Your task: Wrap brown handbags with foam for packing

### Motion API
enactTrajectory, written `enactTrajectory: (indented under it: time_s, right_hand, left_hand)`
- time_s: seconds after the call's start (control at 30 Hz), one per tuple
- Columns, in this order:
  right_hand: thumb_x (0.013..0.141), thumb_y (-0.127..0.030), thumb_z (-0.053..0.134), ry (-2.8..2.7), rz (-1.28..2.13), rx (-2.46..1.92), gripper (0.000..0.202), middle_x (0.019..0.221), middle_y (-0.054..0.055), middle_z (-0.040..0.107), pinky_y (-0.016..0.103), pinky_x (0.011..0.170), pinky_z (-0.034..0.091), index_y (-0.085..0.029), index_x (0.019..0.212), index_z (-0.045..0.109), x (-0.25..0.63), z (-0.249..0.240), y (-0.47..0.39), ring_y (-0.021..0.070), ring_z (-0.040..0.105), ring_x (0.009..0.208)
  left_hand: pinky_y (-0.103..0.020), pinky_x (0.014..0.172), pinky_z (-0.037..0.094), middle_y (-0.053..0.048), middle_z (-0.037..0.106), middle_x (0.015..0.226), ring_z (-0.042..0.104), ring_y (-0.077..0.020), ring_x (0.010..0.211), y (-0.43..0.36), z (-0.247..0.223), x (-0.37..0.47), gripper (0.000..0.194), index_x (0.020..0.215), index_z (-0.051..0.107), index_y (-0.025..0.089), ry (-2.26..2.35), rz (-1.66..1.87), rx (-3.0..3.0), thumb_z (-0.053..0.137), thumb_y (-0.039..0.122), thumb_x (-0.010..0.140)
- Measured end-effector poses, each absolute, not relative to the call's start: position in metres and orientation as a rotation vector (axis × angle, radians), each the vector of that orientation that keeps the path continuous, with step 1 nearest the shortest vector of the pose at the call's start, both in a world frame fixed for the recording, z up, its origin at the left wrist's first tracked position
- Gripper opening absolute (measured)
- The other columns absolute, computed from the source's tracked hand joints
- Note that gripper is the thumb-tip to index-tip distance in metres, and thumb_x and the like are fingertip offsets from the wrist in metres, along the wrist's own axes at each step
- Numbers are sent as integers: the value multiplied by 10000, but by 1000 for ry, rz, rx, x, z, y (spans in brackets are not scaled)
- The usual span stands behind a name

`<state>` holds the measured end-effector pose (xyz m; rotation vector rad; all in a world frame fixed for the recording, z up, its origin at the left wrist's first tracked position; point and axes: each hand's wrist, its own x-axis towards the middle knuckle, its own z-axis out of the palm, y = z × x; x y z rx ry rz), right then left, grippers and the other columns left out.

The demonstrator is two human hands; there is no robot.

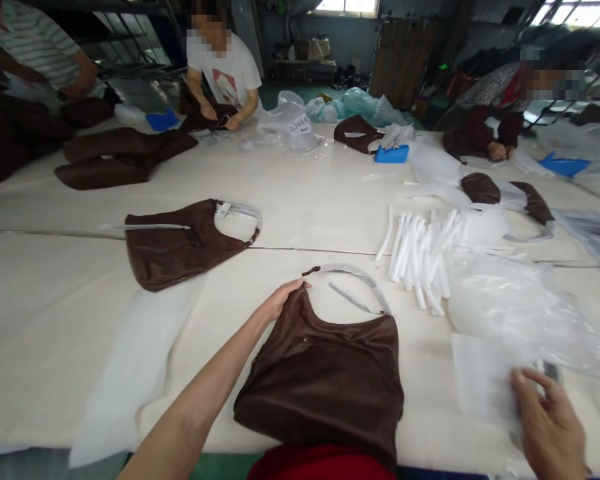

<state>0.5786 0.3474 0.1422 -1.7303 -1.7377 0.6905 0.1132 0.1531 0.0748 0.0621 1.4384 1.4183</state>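
Note:
A dark brown handbag (pixel 330 373) lies in front of me at the table's near edge. Its strap, wrapped in pale foam (pixel 375 287), curves away from the top. My left hand (pixel 284 297) grips the bag's upper left corner by the strap end. Over at the right, my right hand (pixel 550 420) is slightly blurred, its fingers curled around something small. A grey and dark piece shows past the fingertips, too unclear to name. Beside that hand lies a thin white sheet (pixel 483 373).
Another brown handbag (pixel 175 247) lies to the left, above a long white sheet (pixel 130 367). White foam tubes (pixel 423 257) are piled at right beside clear plastic bags (pixel 520 307). Across the table, people (pixel 225 67) handle brown bags near blue tape dispensers (pixel 391 154).

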Motion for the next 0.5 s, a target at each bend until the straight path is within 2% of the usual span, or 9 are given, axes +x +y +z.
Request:
enactTrajectory:
  time_s: [0.07, 0.13, 0.27, 0.33, 0.4, 0.5]
  right_hand:
    - [703, -710, 604, -1793, 936, -1683, 543, 534, -19, 476, 293, 443, 347, -226, 945, 637, 537, 142, 339, 147, 435, 465]
    - [686, -704, 607, -1892, 1232, -1591, 560, 559, -20, 516, 271, 464, 356, -195, 917, 649, 489, 135, 332, 132, 439, 492]
    - [613, -589, 693, -2103, 1591, -1304, 414, 650, 16, 633, 273, 566, 404, -182, 688, 669, 392, 107, 317, 152, 523, 623]
    - [584, -558, 728, -2060, 1803, -1250, 384, 600, -2, 616, 270, 556, 391, -184, 632, 654, 353, 94, 308, 141, 504, 588]
    - [568, -552, 760, -1854, 2059, -1210, 394, 558, -21, 596, 267, 535, 384, -185, 650, 642, 325, 85, 301, 126, 484, 532]
    - [574, -542, 801, -1542, 2296, -1096, 426, 598, -15, 641, 265, 542, 407, -181, 745, 651, 306, 80, 297, 129, 522, 525]
  left_hand:
    - [-224, 548, 480, -44, 707, 758, 577, -119, 568, 154, 80, 125, 343, 893, 671, 157, 1364, 1457, 134, 765, 455, 750]
    - [-218, 533, 457, -61, 727, 861, 560, -106, 569, 154, 85, 141, 354, 889, 636, 163, 1279, 1456, 258, 757, 469, 758]
    - [-215, 540, 401, -30, 693, 741, 560, -118, 589, 146, 97, 177, 402, 929, 599, 176, 1215, 1344, 538, 628, 568, 844]
    - [-219, 569, 395, -16, 672, 710, 563, -118, 606, 140, 99, 192, 411, 915, 594, 173, 1228, 1297, 592, 606, 580, 855]
    - [-228, 563, 382, -11, 665, 698, 546, -114, 581, 134, 98, 203, 428, 877, 581, 174, 1252, 1267, 578, 609, 599, 841]
    - [-238, 541, 365, -13, 666, 677, 520, -112, 537, 129, 89, 214, 467, 787, 536, 182, 1317, 1264, 487, 619, 642, 805]
